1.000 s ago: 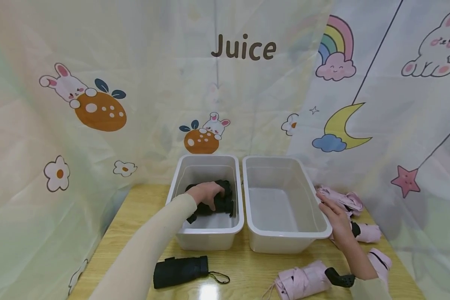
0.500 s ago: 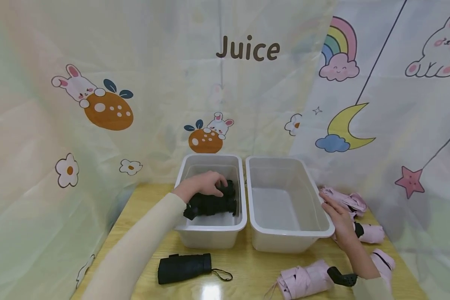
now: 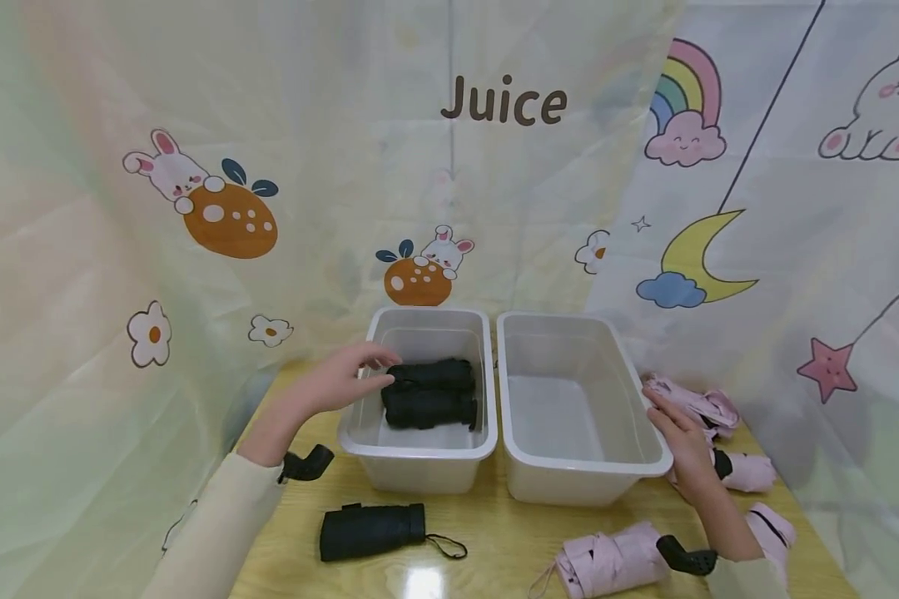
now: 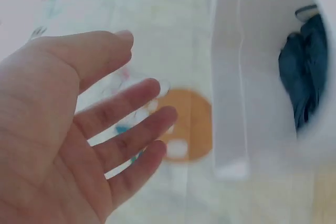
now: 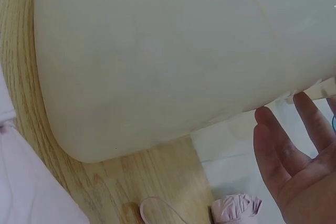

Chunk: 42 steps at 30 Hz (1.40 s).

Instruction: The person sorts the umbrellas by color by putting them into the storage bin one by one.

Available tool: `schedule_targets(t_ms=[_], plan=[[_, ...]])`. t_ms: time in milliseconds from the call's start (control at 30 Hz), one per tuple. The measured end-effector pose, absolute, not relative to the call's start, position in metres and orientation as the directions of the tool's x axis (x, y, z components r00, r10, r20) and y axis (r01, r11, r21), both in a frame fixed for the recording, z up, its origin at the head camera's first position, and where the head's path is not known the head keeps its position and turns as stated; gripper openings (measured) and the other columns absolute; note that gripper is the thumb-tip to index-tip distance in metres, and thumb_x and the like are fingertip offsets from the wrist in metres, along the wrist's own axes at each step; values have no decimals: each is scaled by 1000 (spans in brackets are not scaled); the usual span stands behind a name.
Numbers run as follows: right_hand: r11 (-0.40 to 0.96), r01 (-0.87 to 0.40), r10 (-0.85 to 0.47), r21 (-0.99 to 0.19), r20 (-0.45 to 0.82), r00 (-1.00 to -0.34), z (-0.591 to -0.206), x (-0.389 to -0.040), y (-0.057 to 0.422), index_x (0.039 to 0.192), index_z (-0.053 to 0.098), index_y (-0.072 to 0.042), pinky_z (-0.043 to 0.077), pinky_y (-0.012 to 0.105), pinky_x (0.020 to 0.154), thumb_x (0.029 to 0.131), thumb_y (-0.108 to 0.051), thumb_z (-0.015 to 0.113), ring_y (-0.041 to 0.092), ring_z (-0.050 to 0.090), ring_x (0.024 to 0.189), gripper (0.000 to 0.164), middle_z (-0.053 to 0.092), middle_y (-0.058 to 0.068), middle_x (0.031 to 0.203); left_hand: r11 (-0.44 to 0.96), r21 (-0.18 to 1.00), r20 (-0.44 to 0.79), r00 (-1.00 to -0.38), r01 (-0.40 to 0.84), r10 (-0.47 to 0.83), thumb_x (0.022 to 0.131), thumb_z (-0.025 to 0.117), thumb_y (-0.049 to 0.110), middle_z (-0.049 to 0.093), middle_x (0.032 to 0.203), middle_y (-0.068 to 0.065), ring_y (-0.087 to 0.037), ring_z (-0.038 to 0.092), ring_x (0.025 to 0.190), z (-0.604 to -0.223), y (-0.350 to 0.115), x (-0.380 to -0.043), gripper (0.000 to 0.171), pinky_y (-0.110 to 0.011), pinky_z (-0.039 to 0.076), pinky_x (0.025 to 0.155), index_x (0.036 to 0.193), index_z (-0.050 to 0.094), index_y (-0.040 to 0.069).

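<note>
Two black folded umbrellas [image 3: 429,391] lie side by side in the left white bin [image 3: 423,474]; they look dark blue in the left wrist view. My left hand [image 3: 345,378] hovers over that bin's left rim, fingers spread and holding nothing. In the left wrist view the palm [image 4: 58,129] shows bare, apart from the bin wall. My right hand [image 3: 682,449] touches the outer right side of the right white bin [image 3: 569,487] with extended fingers. The right wrist view shows the fingertips [image 5: 262,114] against its rim. Nothing lies inside the right bin.
Another black folded umbrella [image 3: 374,531] with a wrist loop lies in front of the left bin. Several pink folded umbrellas lie to the right, one [image 3: 613,557] in front of the right bin. A printed curtain [image 3: 330,208] hangs behind the wooden table [image 3: 487,532].
My left hand has let go of the black umbrella inside the left bin and drawn back left to the rim. The right hand stays against the right bin. The head view has shifted slightly.
</note>
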State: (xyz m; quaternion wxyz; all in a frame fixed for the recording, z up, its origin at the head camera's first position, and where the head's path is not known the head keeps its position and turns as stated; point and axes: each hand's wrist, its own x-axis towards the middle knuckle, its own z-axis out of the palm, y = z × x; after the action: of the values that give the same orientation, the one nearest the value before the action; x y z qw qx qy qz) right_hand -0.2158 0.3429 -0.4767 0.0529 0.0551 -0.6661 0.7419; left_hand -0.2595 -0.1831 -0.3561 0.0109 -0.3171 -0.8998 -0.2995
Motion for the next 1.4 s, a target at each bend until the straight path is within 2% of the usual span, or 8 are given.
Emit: schedule_targets(t_ms=[167,300,567,767,1000,1133,1233,1400], plan=[[-128,-168,-1,-977,169,-986,-476,-215,342,149,37,-8,53,25,74,103,-17,49,5,60,104,49,51,-13,134,612,532,343,-810,585,476,93,67,16,68,108,1,-13,62,93,-378,-225,-233,20,-46,50,82,113,70,15],[-168,-177,5,-970,179,-984,-474,-214,344,149,39,-10,54,26,71,103,-16,49,8,63,100,48,56,-16,127,639,521,369,-825,565,428,92,68,12,69,102,8,-7,63,88,-410,-246,-220,18,-44,51,78,109,72,15],[-174,-150,6,-973,151,-988,-474,-216,346,148,43,-15,53,26,74,102,-17,50,7,61,102,46,52,-14,131,676,545,256,-866,497,429,92,68,18,67,103,13,-7,62,92,-473,-255,-189,16,-40,51,76,107,71,23],[-124,-115,15,-986,114,-993,-474,-218,344,151,36,-14,53,26,75,102,-23,51,5,60,103,52,47,-12,136,665,466,226,-805,584,549,88,73,21,65,106,11,-13,62,98,-506,-236,-173,22,-39,51,80,109,70,19],[-170,-127,12,-977,127,-992,-477,-216,344,149,41,-16,53,26,76,102,-20,50,5,60,104,47,51,-15,129,642,368,158,-725,673,670,80,77,45,56,125,8,-14,56,109,-528,-213,-165,59,-41,48,88,132,59,24],[-151,-110,10,-982,110,-994,-478,-215,342,150,39,-16,53,26,76,102,-23,51,6,60,104,50,49,-13,133,635,281,145,-686,719,713,74,79,52,54,129,1,-19,56,108,-535,-207,-162,74,-44,48,85,139,52,28],[-138,-78,17,-987,76,-997,-478,-215,342,150,40,-21,53,27,77,102,-25,51,5,60,104,49,45,-12,138,641,222,118,-672,735,731,73,77,57,52,130,-1,-20,55,107,-539,-204,-161,79,-44,48,81,142,47,32],[-120,-70,38,-990,66,-997,-481,-215,345,151,38,-19,53,26,77,101,-26,52,4,60,104,52,43,-11,141,636,178,90,-656,751,749,76,77,53,53,128,1,-19,55,105,-546,-201,-162,75,-43,49,78,142,47,34]])
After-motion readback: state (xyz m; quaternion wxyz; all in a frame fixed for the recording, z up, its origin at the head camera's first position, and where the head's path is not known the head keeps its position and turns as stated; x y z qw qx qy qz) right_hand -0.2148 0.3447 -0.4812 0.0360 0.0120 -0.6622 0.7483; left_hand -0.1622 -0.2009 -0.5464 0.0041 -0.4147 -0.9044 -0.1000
